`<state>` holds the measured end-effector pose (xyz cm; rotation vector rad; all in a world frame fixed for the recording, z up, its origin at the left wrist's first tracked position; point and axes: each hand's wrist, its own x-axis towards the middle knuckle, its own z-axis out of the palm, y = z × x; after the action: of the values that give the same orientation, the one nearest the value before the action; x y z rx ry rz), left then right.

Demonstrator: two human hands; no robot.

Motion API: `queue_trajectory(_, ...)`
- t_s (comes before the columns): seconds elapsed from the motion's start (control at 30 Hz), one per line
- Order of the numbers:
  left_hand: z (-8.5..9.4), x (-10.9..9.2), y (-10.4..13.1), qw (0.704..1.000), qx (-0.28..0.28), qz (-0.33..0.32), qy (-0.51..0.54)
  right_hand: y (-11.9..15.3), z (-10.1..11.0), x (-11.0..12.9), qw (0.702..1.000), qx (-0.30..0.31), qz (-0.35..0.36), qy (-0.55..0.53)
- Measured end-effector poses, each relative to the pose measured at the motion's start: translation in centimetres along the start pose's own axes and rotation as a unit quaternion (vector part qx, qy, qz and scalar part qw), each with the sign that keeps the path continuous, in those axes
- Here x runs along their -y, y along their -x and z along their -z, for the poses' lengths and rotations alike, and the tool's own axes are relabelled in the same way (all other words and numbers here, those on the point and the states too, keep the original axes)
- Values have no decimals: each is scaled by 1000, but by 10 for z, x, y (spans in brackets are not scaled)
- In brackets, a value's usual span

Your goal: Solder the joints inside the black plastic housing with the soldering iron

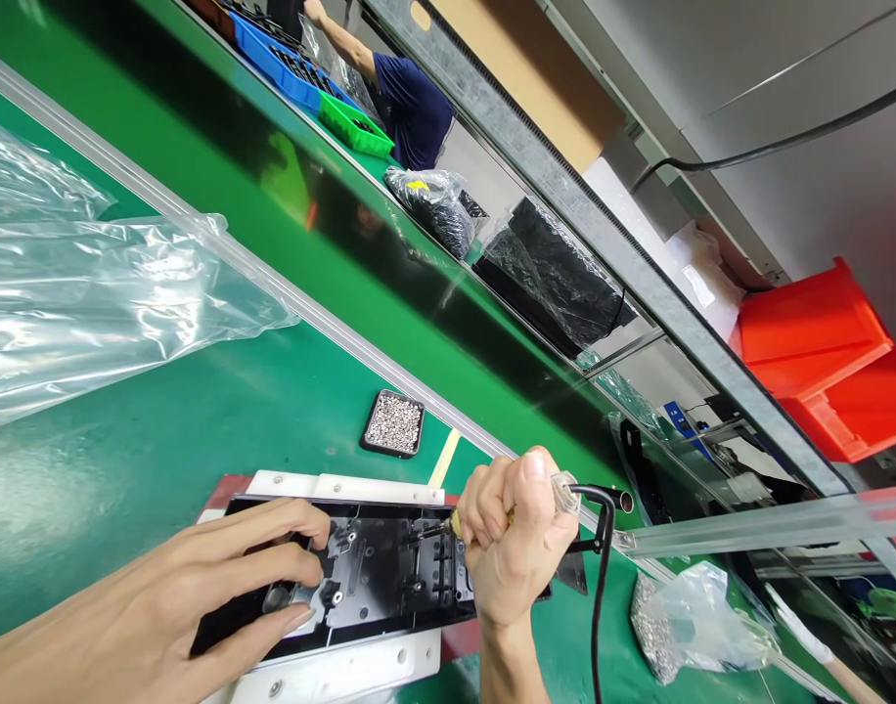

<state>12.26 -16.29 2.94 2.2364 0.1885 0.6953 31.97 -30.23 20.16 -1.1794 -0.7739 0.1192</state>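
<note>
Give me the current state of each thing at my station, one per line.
Left hand: flat on the black housing, pressing it down.
Right hand: gripped around the electric screwdriver.
Electric screwdriver: tip down inside the housing.
Black housing: open side up, seated in the white fixture.
Screw tray: full of screws.

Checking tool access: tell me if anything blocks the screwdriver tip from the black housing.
Nothing visible does. The right hand holds the electric screwdriver, tip on the black housing; the left hand presses beside it.
</note>
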Motion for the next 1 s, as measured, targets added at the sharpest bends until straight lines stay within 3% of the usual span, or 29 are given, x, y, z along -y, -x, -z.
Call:
queue_trajectory(0.5, -2, 1, 2, 1000, 0, -17, -25, 2, 3, -2, 1000, -1, 1, 1)
queue_trajectory(1.0, 4, 9, 3, 999, 3, 18, -26, 5, 2, -4, 1000, -7, 0, -14)
